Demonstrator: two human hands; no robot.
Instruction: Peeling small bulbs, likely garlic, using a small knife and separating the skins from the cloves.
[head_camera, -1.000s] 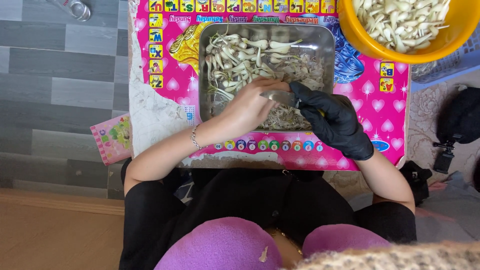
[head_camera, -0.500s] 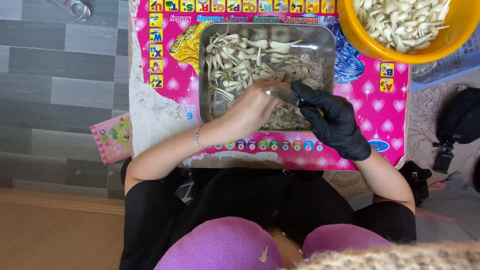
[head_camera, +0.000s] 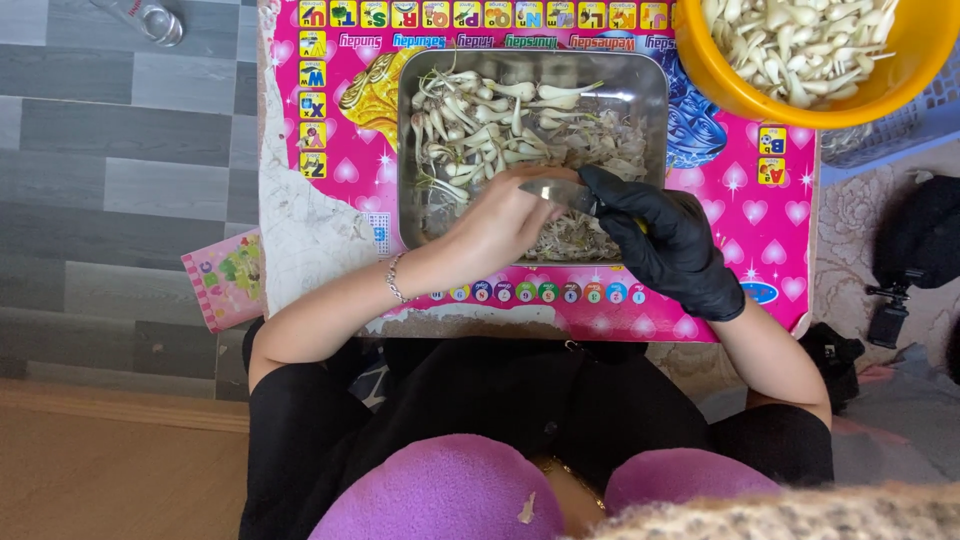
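— What changed?
— Not much. The gloved right hand (head_camera: 672, 250) still grips the knife (head_camera: 560, 194) over the metal tray (head_camera: 652, 84). The bare left hand (head_camera: 510, 215) stays curled; I cannot tell what it holds.
— What's nearby?
— A yellow bowl (head_camera: 740, 95) at the tabletop's far right corner.

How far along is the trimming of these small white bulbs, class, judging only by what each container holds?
Done: the orange bowl is heaped with cleaned bulbs. In hand: over the metal tray, the gloved right hand holds a knife against something the bare left hand grips; what it is cannot be seen. Left: rooted bulbs lie in the tray beside trimmings.
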